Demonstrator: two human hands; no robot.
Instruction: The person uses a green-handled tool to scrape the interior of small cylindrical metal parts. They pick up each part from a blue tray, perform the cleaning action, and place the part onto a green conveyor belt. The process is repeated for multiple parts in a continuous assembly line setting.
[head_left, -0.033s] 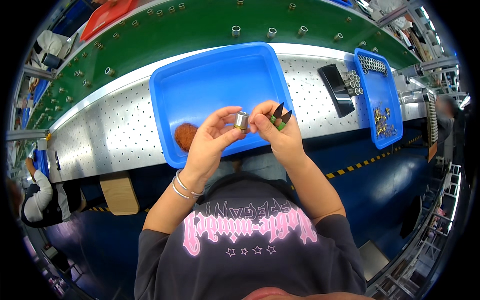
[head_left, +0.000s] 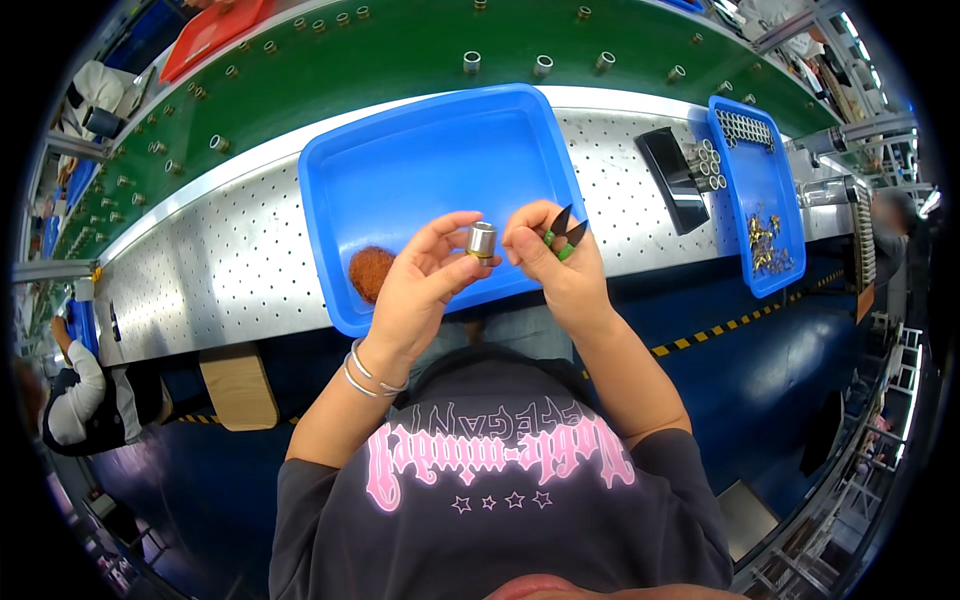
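Observation:
My left hand (head_left: 420, 285) pinches a small silver metal cylinder (head_left: 482, 240) between thumb and fingers. My right hand (head_left: 556, 272) touches the cylinder's right side with its fingertips and grips black-tipped tweezers with a green handle (head_left: 562, 234). Both hands hover over the near edge of a large blue tray (head_left: 430, 160). A brown-orange pad (head_left: 371, 272) lies in the tray's near left corner, just left of my left hand.
The tray rests on a perforated metal bench (head_left: 220, 260). A narrower blue tray (head_left: 762, 165) at right holds brass bits and a row of cylinders, with a black block (head_left: 672, 178) beside it. Behind runs a green belt (head_left: 400, 60) carrying several cylinders. Another person (head_left: 80, 395) sits far left.

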